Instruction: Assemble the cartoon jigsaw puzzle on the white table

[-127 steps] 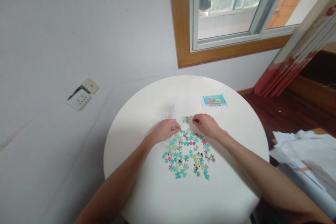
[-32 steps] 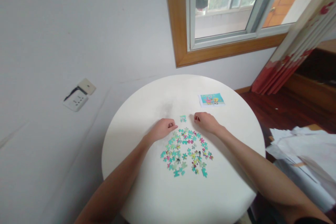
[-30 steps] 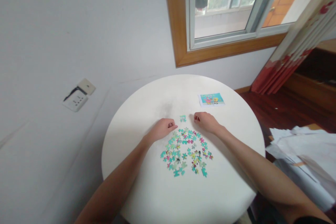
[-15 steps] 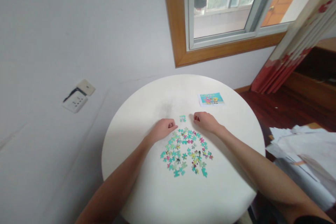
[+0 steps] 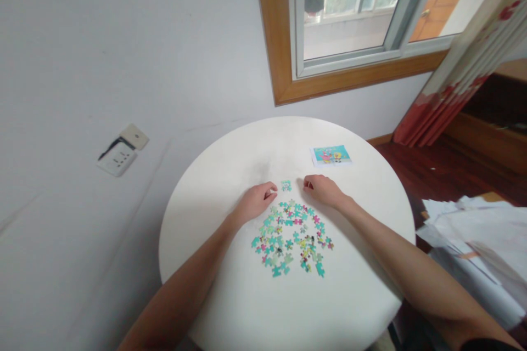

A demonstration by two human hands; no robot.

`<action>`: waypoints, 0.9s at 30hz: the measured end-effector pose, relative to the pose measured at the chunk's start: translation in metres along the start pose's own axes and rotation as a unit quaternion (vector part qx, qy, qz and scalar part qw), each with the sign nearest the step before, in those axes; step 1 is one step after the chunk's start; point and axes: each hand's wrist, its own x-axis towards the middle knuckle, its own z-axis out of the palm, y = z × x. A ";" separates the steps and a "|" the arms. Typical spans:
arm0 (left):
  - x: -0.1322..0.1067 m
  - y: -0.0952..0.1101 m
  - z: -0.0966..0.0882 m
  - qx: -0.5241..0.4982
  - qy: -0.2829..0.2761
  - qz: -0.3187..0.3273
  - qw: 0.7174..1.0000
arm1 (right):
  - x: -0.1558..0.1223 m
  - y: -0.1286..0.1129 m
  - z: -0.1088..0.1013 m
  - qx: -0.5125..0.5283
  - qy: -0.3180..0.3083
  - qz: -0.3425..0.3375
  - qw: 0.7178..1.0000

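A scatter of small teal, pink and yellow puzzle pieces [image 5: 292, 236] lies in the middle of a round white table [image 5: 230, 175]. Just beyond the scatter sits a small joined cluster of teal pieces [image 5: 286, 185]. My left hand [image 5: 257, 200] rests on the table left of that cluster, fingers curled, thumb and forefinger pinched near it; whether they hold a piece is too small to see. My right hand [image 5: 323, 191] rests to the cluster's right, fingers curled under. A small picture card [image 5: 331, 155] with cartoon figures lies further back on the right.
The table stands against a white wall with a socket plate [image 5: 119, 152] to the left. A wood-framed window [image 5: 284, 38] is behind, a red-patterned curtain [image 5: 448, 98] at the right. White papers [image 5: 473, 241] are piled beside the table on the right over a dark wooden floor.
My left hand has slid slightly forward toward the small joined cluster. My right hand and the pieces stay where they were. The view has shifted a little since the oldest frame.
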 end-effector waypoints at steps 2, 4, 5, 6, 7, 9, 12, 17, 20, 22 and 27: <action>0.000 0.000 0.000 0.001 -0.004 -0.002 1.000 | 0.000 0.000 -0.001 0.002 -0.003 0.002 1.000; 0.000 0.000 0.000 0.001 -0.006 -0.003 1.000 | 0.000 -0.001 -0.001 0.003 -0.006 0.004 1.000; 0.000 -0.001 0.000 0.001 -0.006 -0.002 1.000 | 0.000 -0.001 -0.001 0.003 -0.006 0.005 1.000; 0.000 -0.001 0.000 0.002 -0.006 0.000 1.000 | 0.000 0.000 -0.001 0.004 -0.007 0.006 1.000; 0.001 -0.002 0.001 0.002 -0.005 0.001 1.000 | 0.001 0.000 -0.001 0.006 -0.006 0.006 1.000; 0.001 -0.002 0.001 0.003 -0.004 0.002 1.000 | 0.001 0.000 0.000 0.010 -0.006 0.005 1.000; 0.001 -0.002 0.002 0.005 -0.003 0.001 1.000 | 0.003 0.002 0.001 0.015 -0.003 0.006 1.000; 0.001 -0.002 0.001 0.007 -0.001 0.001 1.000 | 0.003 0.003 0.003 0.023 0.010 0.002 1.000; 0.001 -0.003 0.001 0.006 0.001 0.001 1.000 | 0.004 0.004 0.005 0.029 0.013 0.001 1.000; 0.001 -0.004 0.002 0.004 0.003 0.002 1.000 | 0.005 0.004 0.005 0.032 0.015 0.001 0.999; 0.002 -0.004 0.002 0.001 0.004 0.003 1.000 | 0.004 0.005 -0.007 0.061 -0.011 -0.031 0.998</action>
